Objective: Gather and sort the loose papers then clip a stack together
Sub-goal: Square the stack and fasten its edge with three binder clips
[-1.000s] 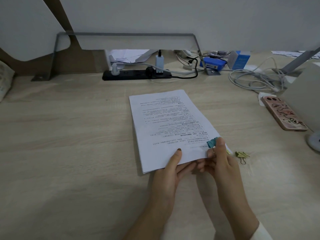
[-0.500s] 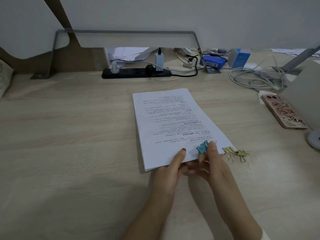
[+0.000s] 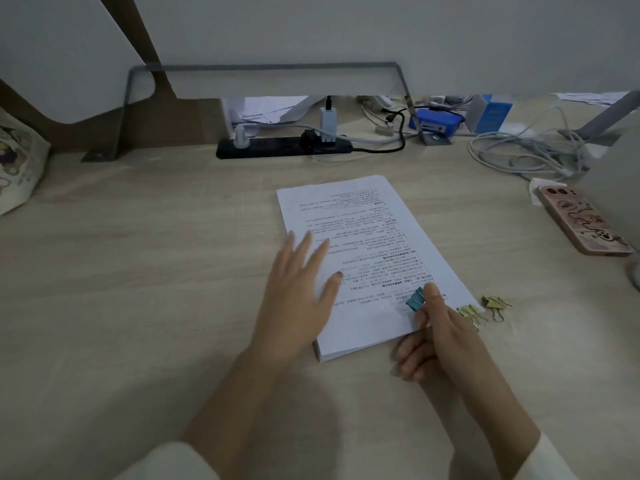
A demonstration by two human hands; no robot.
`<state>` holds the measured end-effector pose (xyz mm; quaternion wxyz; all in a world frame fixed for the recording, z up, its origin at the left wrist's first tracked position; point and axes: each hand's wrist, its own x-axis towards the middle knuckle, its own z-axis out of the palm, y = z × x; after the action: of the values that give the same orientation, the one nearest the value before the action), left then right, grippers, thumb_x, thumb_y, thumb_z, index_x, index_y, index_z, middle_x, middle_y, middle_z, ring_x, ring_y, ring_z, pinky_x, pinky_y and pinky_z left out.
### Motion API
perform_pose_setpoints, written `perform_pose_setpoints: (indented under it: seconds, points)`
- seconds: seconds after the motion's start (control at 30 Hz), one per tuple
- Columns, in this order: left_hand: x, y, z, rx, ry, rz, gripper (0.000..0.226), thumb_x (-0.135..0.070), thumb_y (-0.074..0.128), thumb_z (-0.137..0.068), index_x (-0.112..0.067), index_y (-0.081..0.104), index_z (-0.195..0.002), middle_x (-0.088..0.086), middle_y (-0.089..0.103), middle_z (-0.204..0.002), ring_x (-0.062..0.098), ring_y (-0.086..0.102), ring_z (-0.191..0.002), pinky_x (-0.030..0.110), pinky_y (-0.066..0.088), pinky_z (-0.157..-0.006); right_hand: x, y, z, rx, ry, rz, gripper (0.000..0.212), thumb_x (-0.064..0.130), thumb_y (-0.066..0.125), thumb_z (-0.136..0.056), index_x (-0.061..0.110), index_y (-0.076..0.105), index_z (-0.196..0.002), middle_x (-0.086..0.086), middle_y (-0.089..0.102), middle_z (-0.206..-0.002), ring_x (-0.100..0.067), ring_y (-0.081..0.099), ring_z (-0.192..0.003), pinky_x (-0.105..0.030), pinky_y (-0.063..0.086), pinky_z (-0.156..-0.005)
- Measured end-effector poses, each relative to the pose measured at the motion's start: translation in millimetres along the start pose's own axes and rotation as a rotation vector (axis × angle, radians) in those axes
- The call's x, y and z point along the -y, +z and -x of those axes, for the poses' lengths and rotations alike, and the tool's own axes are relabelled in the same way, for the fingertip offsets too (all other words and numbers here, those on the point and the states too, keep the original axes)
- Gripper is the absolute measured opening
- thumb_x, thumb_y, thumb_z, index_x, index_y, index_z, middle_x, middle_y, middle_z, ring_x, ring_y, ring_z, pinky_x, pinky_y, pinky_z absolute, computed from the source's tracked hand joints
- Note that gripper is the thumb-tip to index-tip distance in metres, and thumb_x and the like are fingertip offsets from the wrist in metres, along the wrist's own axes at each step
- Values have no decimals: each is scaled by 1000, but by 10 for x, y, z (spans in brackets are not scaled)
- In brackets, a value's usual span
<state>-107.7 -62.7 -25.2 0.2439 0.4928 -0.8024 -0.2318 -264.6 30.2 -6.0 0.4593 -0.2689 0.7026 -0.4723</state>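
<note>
Head view, looking down on a pale wooden desk [image 3: 138, 271]. At centre frame, a squared stack of printed papers [image 3: 367, 230], lying flat and slightly askew, near edge toward the bottom of the frame. Looks gathered already, edges even, so probably down to the clipping step.

Left hand [image 3: 294, 303] just left of centre, spread over the left part of the top sheet: fingers straight and fanned, gripping nothing. Blurred, so cannot tell whether pressing or only hovering; judged to be there to hold the sheets square while the clip goes on.

Right hand [image 3: 443, 344] at lower right of centre, thumb and forefinger pinching a blue binder clip [image 3: 415, 299] above the near right part of the stack, remaining fingers curled loosely by the stack's near edge. Cannot tell whether the clip's mouth bites the paper yet. Held near that edge presumably because a clip can only seat from an edge.

Just right of the stack's near corner, two gold binder clips [image 3: 469, 312] on the desk, spares within reach. Further off, a phone [image 3: 585, 220] at right of frame and a black power strip [image 3: 284, 148] at upper centre, well apart from the work
</note>
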Motion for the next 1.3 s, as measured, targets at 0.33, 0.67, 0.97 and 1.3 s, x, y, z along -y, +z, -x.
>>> perform_pose_setpoints:
  seconds: [0.33, 0.67, 0.97, 1.3]
  points:
    - [50, 303, -172, 234, 144, -394, 63, -57, 14, -93, -30, 0, -148, -7, -10, -158, 9, -17, -144, 37, -11, -118, -122, -113, 110, -41, -66, 89, 75, 48, 24, -96, 14, 44, -32, -9, 46, -38, -15, 41, -27, -17, 31, -31]
    - [-93, 289, 210, 310, 293, -388, 80, -71, 4, -77, -34, 2, -148, -13, -6, -157, 4, -10, -144, 27, -13, -115, -131, -225, 109, -196, -91, -18, 55, 42, 29, -97, 13, 48, -54, -4, 54, -46, -13, 49, -36, -26, 36, -45]
    - [-110, 343, 281, 331, 301, -348, 73, -65, -7, -76, -36, -11, -144, -14, -19, -153, 3, -24, -139, 31, -16, -115, -84, -510, 27, -338, -141, 146, 51, 42, 32, -97, -2, 53, -82, -8, 53, -77, -24, 52, -73, -38, 42, -72]
    - [-281, 362, 226, 288, 313, -573, 72, -64, 12, -90, -22, 58, -125, 7, 64, -124, 27, 60, -115, 47, 54, -86, 104, -639, -211, -163, 35, 36, 43, 51, 41, -91, 15, 52, -69, -15, 56, -84, -25, 50, -79, -42, 47, -82]
